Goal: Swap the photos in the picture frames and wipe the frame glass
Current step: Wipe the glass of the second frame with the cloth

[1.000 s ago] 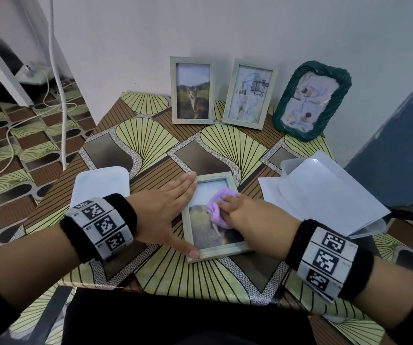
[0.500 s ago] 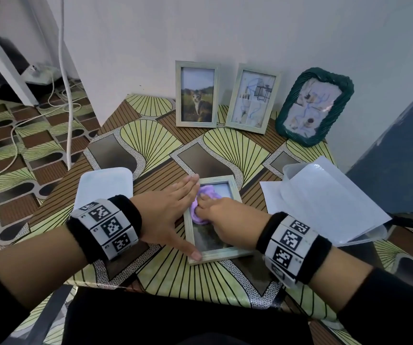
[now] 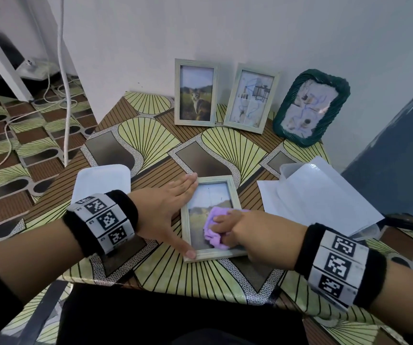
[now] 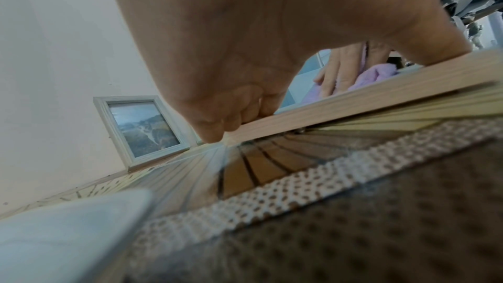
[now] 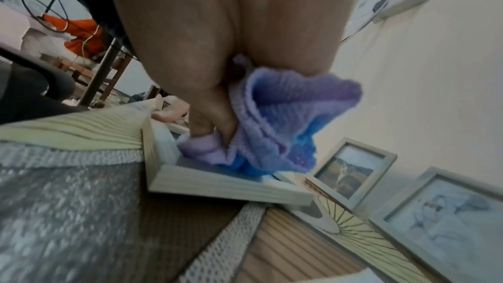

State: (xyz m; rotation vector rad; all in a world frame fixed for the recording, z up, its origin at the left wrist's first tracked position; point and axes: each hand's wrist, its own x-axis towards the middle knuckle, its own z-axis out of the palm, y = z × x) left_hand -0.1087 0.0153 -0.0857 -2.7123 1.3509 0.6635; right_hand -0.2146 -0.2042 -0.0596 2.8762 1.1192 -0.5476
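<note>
Nearest, 2 forearms reaching in over the table (image 3: 150, 277) edge, each with a black wristband carrying printed markers. Left hand (image 3: 161, 210) flat and spread against the left side of the flat frame (image 3: 235, 192): fingers (image 3: 188, 179) straight along its left rail up to the far corner, thumb (image 3: 188, 252) stretched to the near-left corner, holding nothing, only pressing. From the left wrist, fingertips (image 4: 217, 128) down on the frame's rail (image 4: 354, 98). Right hand (image 3: 257, 235) over the frame's near-right part, fingers curled, bunching a lilac cloth (image 3: 216, 229) and pressing it on the glass (image 3: 210, 195). From the right wrist, cloth (image 5: 277, 119) gripped between thumb and fingers, its lower folds touching the glass just inside the frame's corner (image 5: 217, 182).

Frame lying face up near the table's front edge, between the 2 hands, far half of its glass uncovered.

Left of the frame, a white tray (image 3: 100, 183), partly under the left wrist. Right of the frame, white sheets (image 3: 325, 202) over a clear container (image 3: 285, 170).

Beyond the frame, 3 more frames leaning on the wall (image 3: 250, 33): a cat photo (image 3: 196, 93), just right of it a pale drawing (image 3: 251, 98), then a green oval frame (image 3: 311, 108). Far left of the frame, cables (image 3: 63, 83) hanging to the floor.
</note>
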